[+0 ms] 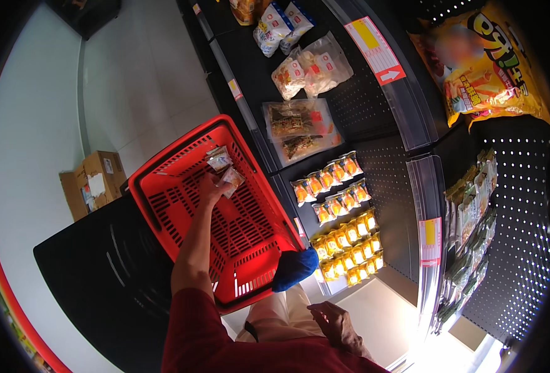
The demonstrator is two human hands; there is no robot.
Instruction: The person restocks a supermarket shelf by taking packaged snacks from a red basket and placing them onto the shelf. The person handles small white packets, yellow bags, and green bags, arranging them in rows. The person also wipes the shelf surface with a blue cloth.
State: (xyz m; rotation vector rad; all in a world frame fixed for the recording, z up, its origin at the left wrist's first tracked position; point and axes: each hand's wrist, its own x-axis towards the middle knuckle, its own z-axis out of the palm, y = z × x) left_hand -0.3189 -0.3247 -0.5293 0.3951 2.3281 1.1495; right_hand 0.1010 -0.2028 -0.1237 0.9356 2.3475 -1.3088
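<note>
My left hand [211, 188] reaches into a red plastic shopping basket [150, 212] and holds a small wrapped snack packet [232, 181] near its far end. Another small packet [219, 159] lies in the basket just beyond it. My right hand [333, 323] hangs in front of my body with its fingers bent, touching nothing. Right of the basket, a black shelf carries rows of small orange-and-white snack packets [327, 178] and yellow-wrapped packets [349, 234]. A dark blue cloth item [295, 269] covers the basket's near right corner.
The basket overlaps a black surface [102, 252]; an opened cardboard box [101, 179] stands beyond it. Clear bags of snacks [303, 126] lie farther up the shelf. A perforated black rack on the right holds hanging packets [470, 233] and a large yellow snack bag [489, 70]. Shelf rails bear price labels.
</note>
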